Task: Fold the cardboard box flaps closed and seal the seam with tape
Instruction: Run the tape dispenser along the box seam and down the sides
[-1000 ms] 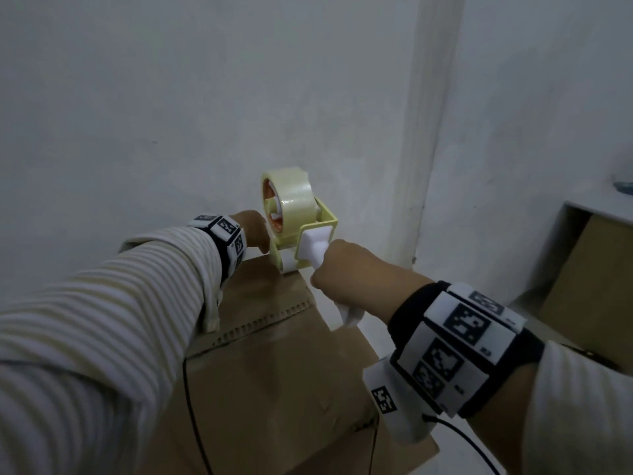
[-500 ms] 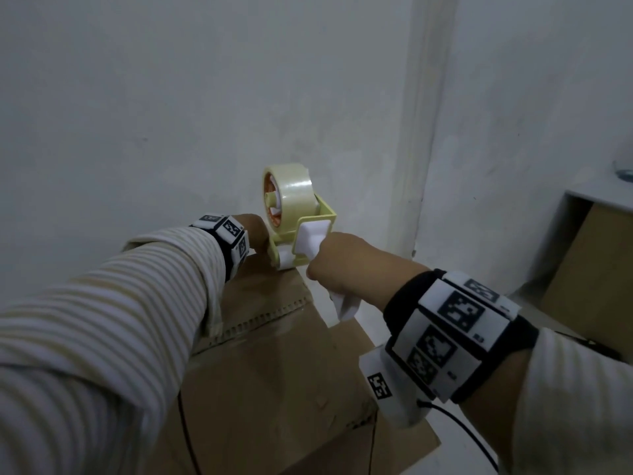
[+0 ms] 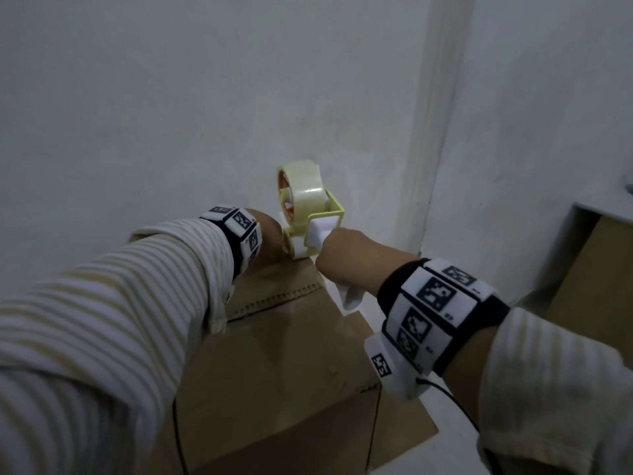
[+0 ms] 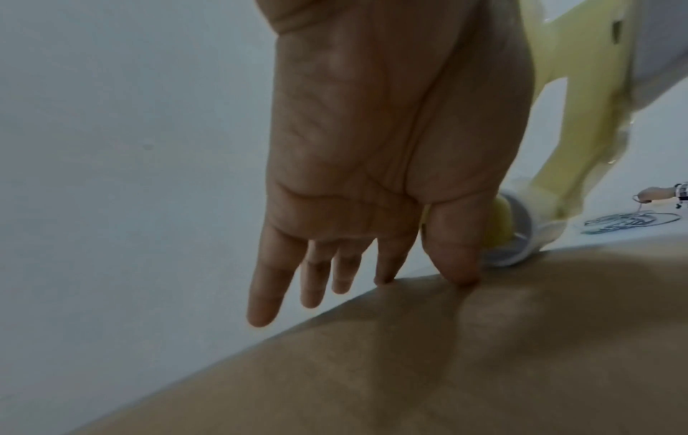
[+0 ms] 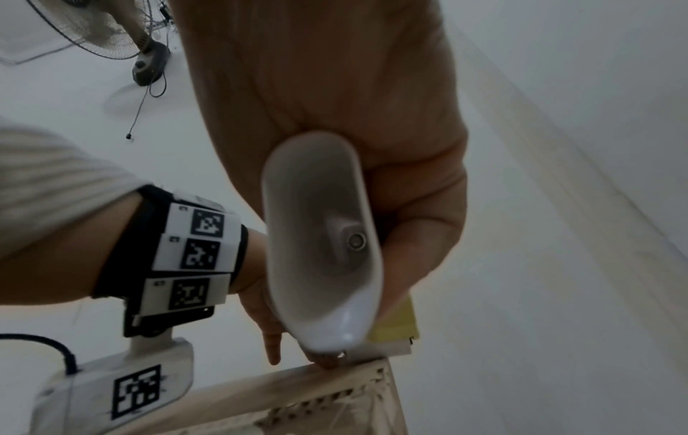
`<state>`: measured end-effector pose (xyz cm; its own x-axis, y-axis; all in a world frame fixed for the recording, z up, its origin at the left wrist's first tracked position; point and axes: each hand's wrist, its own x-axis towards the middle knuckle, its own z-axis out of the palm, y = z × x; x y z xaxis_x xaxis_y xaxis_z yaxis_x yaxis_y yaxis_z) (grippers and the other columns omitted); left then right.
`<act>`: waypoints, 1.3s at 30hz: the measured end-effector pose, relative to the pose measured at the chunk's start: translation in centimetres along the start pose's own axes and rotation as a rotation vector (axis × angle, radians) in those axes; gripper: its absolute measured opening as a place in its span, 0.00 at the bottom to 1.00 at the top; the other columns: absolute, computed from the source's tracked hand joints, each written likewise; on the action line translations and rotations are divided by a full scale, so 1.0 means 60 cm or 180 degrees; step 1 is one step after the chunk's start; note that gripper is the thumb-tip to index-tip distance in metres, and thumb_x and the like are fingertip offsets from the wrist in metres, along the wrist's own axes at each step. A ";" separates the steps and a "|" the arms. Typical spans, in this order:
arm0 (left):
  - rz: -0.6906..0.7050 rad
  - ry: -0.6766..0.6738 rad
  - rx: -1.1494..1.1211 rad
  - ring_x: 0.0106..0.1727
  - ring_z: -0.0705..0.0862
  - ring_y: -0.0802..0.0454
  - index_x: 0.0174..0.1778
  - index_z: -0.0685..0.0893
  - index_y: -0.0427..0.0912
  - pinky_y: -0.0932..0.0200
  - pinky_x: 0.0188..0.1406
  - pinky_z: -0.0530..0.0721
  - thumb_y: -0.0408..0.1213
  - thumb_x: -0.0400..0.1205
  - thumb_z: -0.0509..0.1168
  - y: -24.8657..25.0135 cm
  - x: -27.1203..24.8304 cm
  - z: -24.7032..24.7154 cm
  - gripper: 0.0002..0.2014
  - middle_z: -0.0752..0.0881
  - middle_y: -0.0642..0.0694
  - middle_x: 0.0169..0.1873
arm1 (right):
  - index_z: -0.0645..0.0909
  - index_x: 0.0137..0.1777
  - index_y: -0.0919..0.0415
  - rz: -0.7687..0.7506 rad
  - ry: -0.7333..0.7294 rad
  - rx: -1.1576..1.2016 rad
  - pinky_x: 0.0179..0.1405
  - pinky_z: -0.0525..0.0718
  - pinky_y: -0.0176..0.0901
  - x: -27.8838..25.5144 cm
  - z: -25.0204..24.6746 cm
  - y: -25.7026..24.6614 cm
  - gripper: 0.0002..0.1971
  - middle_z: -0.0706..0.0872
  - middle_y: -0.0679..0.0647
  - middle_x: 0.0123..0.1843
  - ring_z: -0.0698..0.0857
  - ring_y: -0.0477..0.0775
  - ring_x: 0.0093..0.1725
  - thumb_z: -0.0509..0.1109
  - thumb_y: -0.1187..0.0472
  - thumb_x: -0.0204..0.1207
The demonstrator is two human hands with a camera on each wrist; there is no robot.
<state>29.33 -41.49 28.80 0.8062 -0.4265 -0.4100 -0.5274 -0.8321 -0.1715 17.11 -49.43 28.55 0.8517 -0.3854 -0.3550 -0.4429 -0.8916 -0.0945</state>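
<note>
Box: right hand grips tape gun at its far edge; left hand, fingers spread, steadies; tape may wrinkle.

Bare room, likely storeroom or packing corner of home or small workplace; cannot tell which. Plain whitewashed walls meeting at corner, pale floor. Brown cardboard box standing by wall, more cardboard leaning under grey shelf at right. Standing fan with trailing cord on floor. Loose coil of cable on floor. No furniture visible.
</note>
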 end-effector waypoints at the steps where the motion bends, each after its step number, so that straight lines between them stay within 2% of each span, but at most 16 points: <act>1: -0.0009 -0.0085 0.0104 0.66 0.82 0.44 0.69 0.80 0.42 0.56 0.63 0.78 0.48 0.80 0.66 -0.006 0.008 0.012 0.22 0.83 0.43 0.65 | 0.74 0.71 0.57 -0.0035 -0.0042 0.0055 0.71 0.69 0.39 0.007 0.003 0.001 0.22 0.78 0.51 0.72 0.75 0.49 0.71 0.72 0.59 0.77; 4: 0.0137 -0.0133 0.0300 0.72 0.75 0.43 0.77 0.71 0.46 0.45 0.74 0.72 0.55 0.79 0.63 -0.004 0.011 0.030 0.31 0.76 0.46 0.73 | 0.74 0.70 0.58 -0.0154 -0.0008 0.0145 0.68 0.71 0.41 -0.007 0.001 0.000 0.21 0.81 0.52 0.70 0.77 0.50 0.68 0.72 0.61 0.77; 5: 0.0135 -0.0107 0.0275 0.72 0.74 0.43 0.77 0.70 0.45 0.47 0.70 0.75 0.54 0.80 0.63 -0.002 0.005 0.034 0.31 0.75 0.46 0.73 | 0.75 0.66 0.60 -0.0208 0.0086 0.0253 0.67 0.72 0.42 -0.013 0.002 0.002 0.19 0.82 0.54 0.69 0.78 0.51 0.66 0.71 0.63 0.77; 7: 0.0098 -0.0167 0.0165 0.70 0.73 0.45 0.78 0.69 0.41 0.56 0.47 0.77 0.47 0.84 0.60 0.006 -0.031 0.037 0.26 0.72 0.45 0.74 | 0.76 0.48 0.62 -0.0155 0.0138 0.0537 0.63 0.77 0.43 -0.032 -0.004 0.001 0.03 0.86 0.59 0.64 0.82 0.53 0.56 0.67 0.67 0.78; 10: 0.0025 -0.0214 -0.0096 0.72 0.74 0.42 0.77 0.70 0.40 0.56 0.44 0.75 0.43 0.85 0.61 0.018 -0.072 0.039 0.24 0.72 0.43 0.75 | 0.67 0.33 0.60 -0.0110 0.0201 0.0622 0.58 0.79 0.45 -0.030 -0.001 -0.001 0.13 0.87 0.62 0.61 0.81 0.56 0.50 0.61 0.68 0.79; 13: 0.0116 -0.0210 -0.0266 0.79 0.67 0.42 0.81 0.65 0.40 0.52 0.64 0.74 0.43 0.86 0.59 0.037 -0.125 0.051 0.27 0.66 0.42 0.79 | 0.75 0.44 0.60 -0.0134 0.0232 0.0546 0.54 0.77 0.45 -0.043 -0.001 -0.007 0.04 0.85 0.61 0.64 0.80 0.57 0.52 0.63 0.67 0.80; 15: 0.0178 -0.0177 -0.0337 0.79 0.67 0.43 0.80 0.65 0.42 0.51 0.73 0.70 0.45 0.86 0.60 0.049 -0.143 0.065 0.27 0.66 0.43 0.79 | 0.77 0.59 0.64 -0.0147 0.0127 0.0364 0.60 0.77 0.45 -0.051 -0.004 -0.008 0.09 0.84 0.61 0.66 0.80 0.57 0.52 0.62 0.65 0.81; 18: 0.0208 -0.0113 -0.0262 0.72 0.74 0.45 0.75 0.74 0.46 0.54 0.67 0.72 0.51 0.83 0.63 0.067 -0.174 0.082 0.25 0.75 0.44 0.73 | 0.81 0.53 0.64 -0.0068 -0.0297 0.0130 0.66 0.75 0.42 -0.067 0.000 -0.006 0.11 0.86 0.56 0.65 0.83 0.52 0.49 0.58 0.63 0.84; 21: 0.0212 0.0021 -0.0309 0.71 0.74 0.45 0.73 0.74 0.49 0.51 0.69 0.72 0.64 0.72 0.69 0.091 -0.206 0.093 0.36 0.76 0.48 0.71 | 0.79 0.57 0.69 -0.0375 0.0057 0.0339 0.57 0.81 0.48 -0.082 0.009 0.004 0.13 0.90 0.63 0.48 0.80 0.54 0.31 0.54 0.65 0.84; 23: 0.0202 -0.0121 -0.0261 0.76 0.71 0.43 0.79 0.67 0.46 0.48 0.74 0.68 0.66 0.72 0.66 0.113 -0.228 0.099 0.43 0.71 0.45 0.76 | 0.79 0.51 0.69 -0.0587 0.0244 0.0522 0.50 0.79 0.47 -0.086 0.021 0.017 0.12 0.87 0.65 0.54 0.84 0.59 0.40 0.54 0.64 0.83; 26: 0.0211 -0.0336 -0.0238 0.80 0.65 0.42 0.82 0.60 0.41 0.49 0.77 0.64 0.60 0.81 0.59 0.142 -0.252 0.106 0.38 0.65 0.42 0.80 | 0.79 0.63 0.69 -0.0892 0.0584 0.0695 0.46 0.76 0.45 -0.094 0.035 0.034 0.16 0.82 0.66 0.65 0.83 0.65 0.62 0.58 0.62 0.82; 28: 0.0238 -0.0288 -0.0166 0.80 0.64 0.43 0.82 0.60 0.40 0.51 0.76 0.64 0.59 0.82 0.57 0.152 -0.272 0.109 0.37 0.64 0.42 0.80 | 0.78 0.65 0.70 -0.0918 0.0569 0.0645 0.46 0.73 0.43 -0.099 0.038 0.037 0.17 0.83 0.65 0.62 0.83 0.63 0.56 0.58 0.62 0.82; 30: 0.0224 -0.0312 -0.0140 0.79 0.66 0.43 0.82 0.61 0.41 0.50 0.76 0.65 0.62 0.80 0.59 0.155 -0.287 0.111 0.39 0.65 0.43 0.80 | 0.79 0.53 0.70 -0.0827 0.0476 0.0445 0.46 0.71 0.42 -0.104 0.034 0.035 0.13 0.80 0.61 0.47 0.78 0.57 0.44 0.56 0.64 0.83; 32: 0.0239 -0.0356 -0.0160 0.79 0.66 0.43 0.82 0.61 0.43 0.49 0.75 0.66 0.63 0.77 0.62 0.158 -0.294 0.115 0.42 0.66 0.44 0.80 | 0.72 0.40 0.66 -0.0625 0.0465 0.0198 0.46 0.71 0.42 -0.110 0.031 0.031 0.12 0.73 0.58 0.37 0.75 0.56 0.43 0.53 0.66 0.84; 36: 0.0241 -0.0268 0.0108 0.82 0.60 0.41 0.84 0.50 0.43 0.45 0.78 0.62 0.67 0.73 0.65 0.169 -0.301 0.128 0.52 0.56 0.44 0.84 | 0.71 0.42 0.66 -0.0623 0.0516 0.0058 0.47 0.72 0.42 -0.107 0.030 0.035 0.10 0.72 0.59 0.36 0.74 0.57 0.49 0.52 0.66 0.84; 39: 0.0265 -0.0074 0.0184 0.79 0.66 0.40 0.84 0.49 0.45 0.43 0.73 0.70 0.64 0.70 0.70 0.165 -0.295 0.145 0.54 0.57 0.45 0.83 | 0.69 0.49 0.66 -0.0574 0.0477 0.0024 0.46 0.73 0.42 -0.109 0.029 0.032 0.06 0.73 0.59 0.37 0.75 0.57 0.48 0.53 0.65 0.84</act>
<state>7.53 -39.09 26.55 0.7529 -0.4843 -0.4456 -0.6073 -0.7721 -0.1870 10.19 -48.19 29.05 0.9491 -0.2516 -0.1896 -0.2814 -0.9476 -0.1510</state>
